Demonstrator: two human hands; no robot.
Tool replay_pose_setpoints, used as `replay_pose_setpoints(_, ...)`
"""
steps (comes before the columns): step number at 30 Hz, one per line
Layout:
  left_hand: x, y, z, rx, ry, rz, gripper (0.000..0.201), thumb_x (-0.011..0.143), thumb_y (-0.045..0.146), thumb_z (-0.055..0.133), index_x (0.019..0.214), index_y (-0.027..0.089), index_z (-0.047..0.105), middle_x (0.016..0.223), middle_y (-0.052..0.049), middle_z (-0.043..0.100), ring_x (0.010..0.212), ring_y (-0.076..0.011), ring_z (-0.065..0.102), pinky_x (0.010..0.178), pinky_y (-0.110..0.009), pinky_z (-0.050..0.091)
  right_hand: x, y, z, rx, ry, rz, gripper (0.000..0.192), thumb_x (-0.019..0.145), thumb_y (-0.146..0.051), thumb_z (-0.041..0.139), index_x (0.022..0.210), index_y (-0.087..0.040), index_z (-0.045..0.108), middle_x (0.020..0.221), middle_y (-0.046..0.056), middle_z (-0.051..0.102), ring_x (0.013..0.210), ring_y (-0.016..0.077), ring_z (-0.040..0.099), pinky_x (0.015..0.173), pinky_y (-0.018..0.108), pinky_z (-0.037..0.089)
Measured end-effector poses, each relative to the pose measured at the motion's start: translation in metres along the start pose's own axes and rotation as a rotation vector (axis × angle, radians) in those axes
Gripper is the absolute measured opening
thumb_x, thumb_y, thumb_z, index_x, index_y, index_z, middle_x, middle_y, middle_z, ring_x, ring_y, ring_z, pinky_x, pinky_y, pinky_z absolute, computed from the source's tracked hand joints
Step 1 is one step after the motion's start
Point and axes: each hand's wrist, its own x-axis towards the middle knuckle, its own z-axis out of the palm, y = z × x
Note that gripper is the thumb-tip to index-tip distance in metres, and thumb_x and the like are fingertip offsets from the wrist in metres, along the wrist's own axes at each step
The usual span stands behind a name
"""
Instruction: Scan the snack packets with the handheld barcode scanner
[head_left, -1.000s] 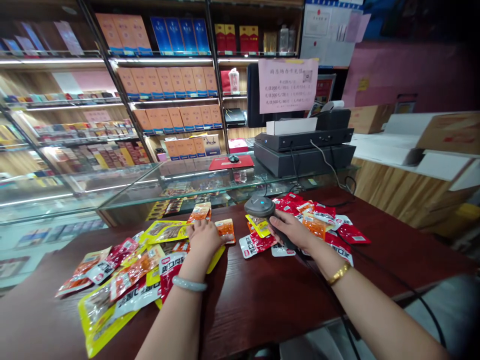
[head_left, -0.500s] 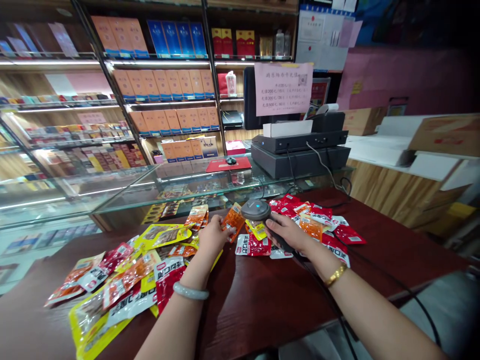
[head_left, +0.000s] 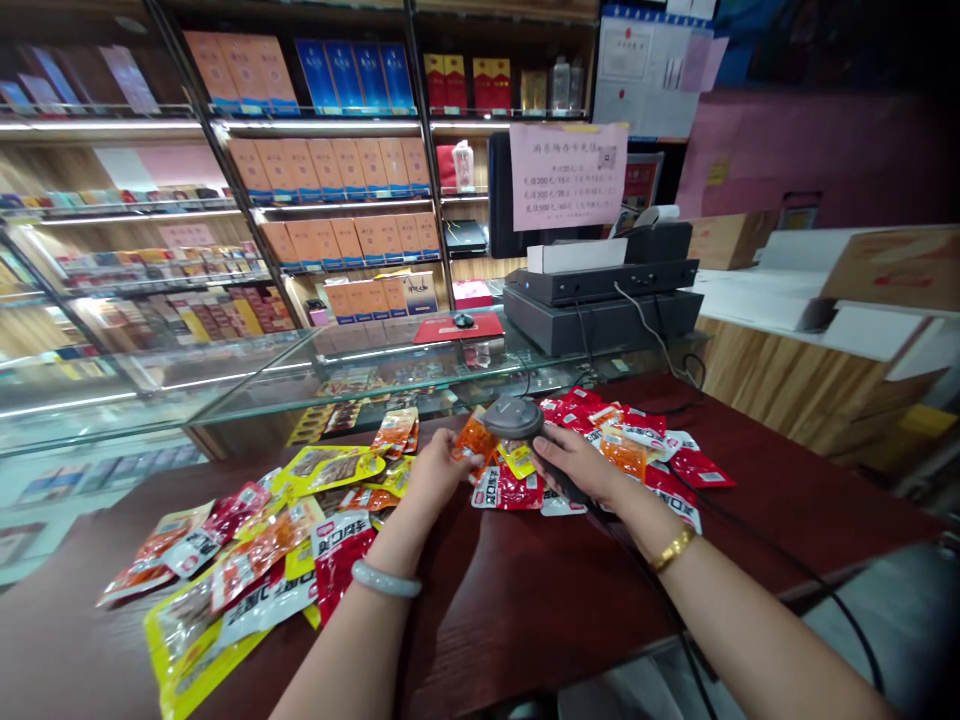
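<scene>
My right hand (head_left: 577, 462) is wrapped round the handle of a dark barcode scanner (head_left: 514, 416), whose head points down over the packets. Pinched in my left hand (head_left: 444, 468) is an orange snack packet (head_left: 475, 438), just left of the scanner head and partly behind it. A red and white snack packet (head_left: 510, 487) and a small yellow one (head_left: 517, 458) lie beneath the scanner. To the right spreads a pile of red packets (head_left: 637, 430) with an orange one on top. Left of my left arm is a looser heap of yellow, orange and red packets (head_left: 262, 550).
The packets lie on a dark red-brown table (head_left: 480, 610). Behind it stands a glass display counter (head_left: 360, 362) bearing a black cash register (head_left: 600, 310) and a mouse on a red mat (head_left: 431, 330). The scanner's black cable (head_left: 667, 610) trails toward me. Shelves of boxes line the back.
My left hand has shifted slightly right and up with the orange packet, bringing it closer under the scanner head. The scanner's blue light no longer shows. My right hand is nearly still.
</scene>
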Motion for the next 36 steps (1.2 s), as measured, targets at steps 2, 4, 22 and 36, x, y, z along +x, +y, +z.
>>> replay_pose_setpoints(2, -0.005, 0.004, 0.008, -0.179, -0.101, 0.118, 0.049, 0.077, 0.041, 0.082, 0.118, 0.023, 0.064, 0.108, -0.007, 0.079, 0.104, -0.0263, 0.074, 0.088, -0.036, 0.056, 0.0, 0.0, 0.0, -0.009, -0.005, -0.003, 0.056, 0.08, -0.077, 0.07, 0.087, -0.023, 0.055, 0.062, -0.006, 0.057, 0.042, 0.0096, 0.05, 0.039, 0.023, 0.04)
replay_pose_setpoints(4, -0.009, 0.007, 0.008, -0.207, -0.169, 0.252, 0.059, 0.076, 0.039, 0.084, 0.129, 0.024, 0.064, 0.12, -0.01, 0.077, 0.116, -0.028, 0.071, 0.098, -0.039, 0.054, 0.0, 0.0, 0.001, -0.028, -0.009, -0.007, 0.058, 0.08, -0.078, 0.069, 0.086, -0.023, 0.054, 0.062, -0.006, 0.058, 0.042, 0.0092, 0.05, 0.04, 0.023, 0.04)
replay_pose_setpoints(22, -0.014, -0.021, -0.047, 0.734, -0.132, 0.058, 0.022, 0.088, 0.017, 0.057, 0.086, 0.02, 0.079, 0.1, -0.017, 0.081, 0.104, -0.0327, 0.075, 0.125, -0.057, 0.017, -0.001, 0.0, 0.001, -0.046, -0.026, 0.011, 0.058, 0.081, -0.078, 0.067, 0.087, -0.022, 0.052, 0.065, -0.006, 0.059, 0.043, 0.0085, 0.05, 0.04, 0.022, 0.039)
replay_pose_setpoints(36, -0.027, 0.016, -0.017, 0.078, -0.421, 0.328, 0.033, 0.085, 0.037, 0.072, 0.116, 0.031, 0.077, 0.12, -0.003, 0.079, 0.113, -0.0247, 0.07, 0.101, -0.031, 0.05, 0.001, 0.002, 0.003, -0.038, -0.063, 0.01, 0.056, 0.081, -0.077, 0.069, 0.09, -0.023, 0.054, 0.062, -0.007, 0.057, 0.04, 0.0086, 0.049, 0.038, 0.022, 0.039)
